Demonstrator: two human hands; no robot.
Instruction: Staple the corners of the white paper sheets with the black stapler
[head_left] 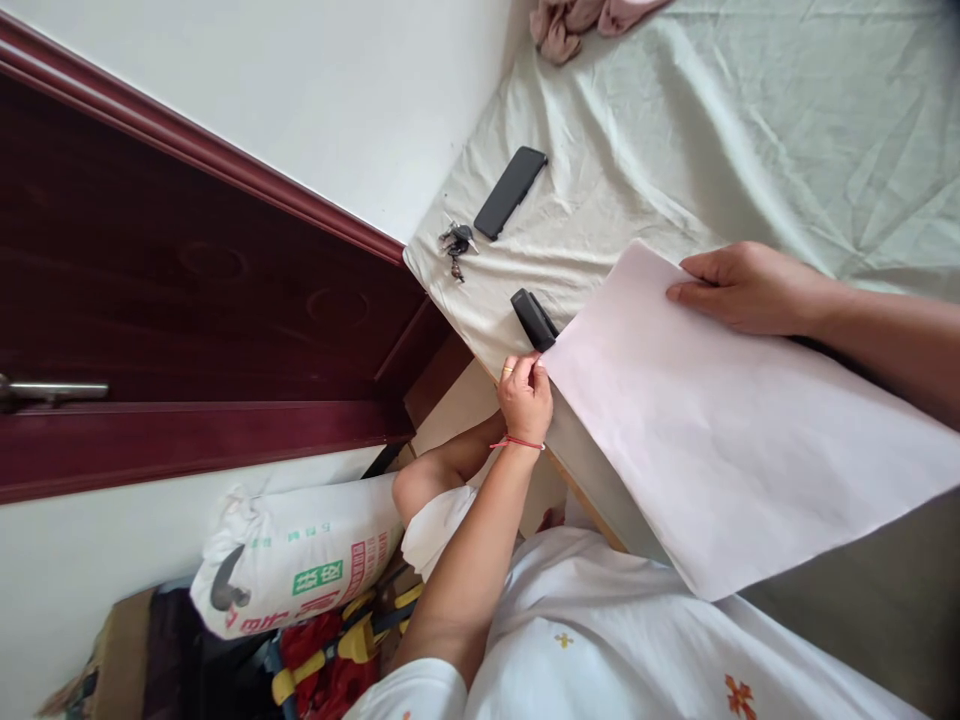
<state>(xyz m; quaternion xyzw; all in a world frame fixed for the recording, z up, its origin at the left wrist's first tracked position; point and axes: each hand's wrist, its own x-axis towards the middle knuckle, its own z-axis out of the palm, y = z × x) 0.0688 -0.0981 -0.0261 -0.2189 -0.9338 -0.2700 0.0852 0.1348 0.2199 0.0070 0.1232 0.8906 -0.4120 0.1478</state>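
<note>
A large white sheet of paper (720, 440) lies across the edge of a bed covered with a pale green sheet (750, 130). My left hand (525, 395) pinches the paper's near corner, fingers closed on it; a red string circles the wrist. A black stapler (533, 319) rests on the bed just beyond that corner, almost touching my fingers. My right hand (750, 290) grips the paper's far edge, with the fingers curled over the top.
A black phone (510, 192) and a bunch of keys (455, 243) lie near the bed's corner. Pink cloth (577, 20) sits at the far end. A dark red door (187, 300) stands beside the bed. A printed white sack (300, 560) and colourful items lie on the floor.
</note>
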